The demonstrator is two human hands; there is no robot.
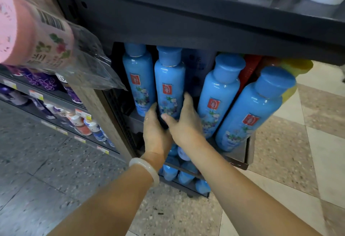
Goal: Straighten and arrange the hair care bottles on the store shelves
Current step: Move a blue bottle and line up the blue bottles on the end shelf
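Both hands on the second blue bottle, middle shelf.

We see the left hand (155, 133) and right hand (183, 121) clasping the lower body of one blue bottle (169, 80), fingers wrapped against its left and right sides. This bottle stands upright on the dark shelf (240, 153), second from left in a row of four. The leftmost bottle (138, 78) stands just beside it. The two rightmost bottles (218, 93) (250, 112) lean to the right. More blue caps (169, 173) occupy the shelf below. A pale bangle (144, 168) circles the left wrist.
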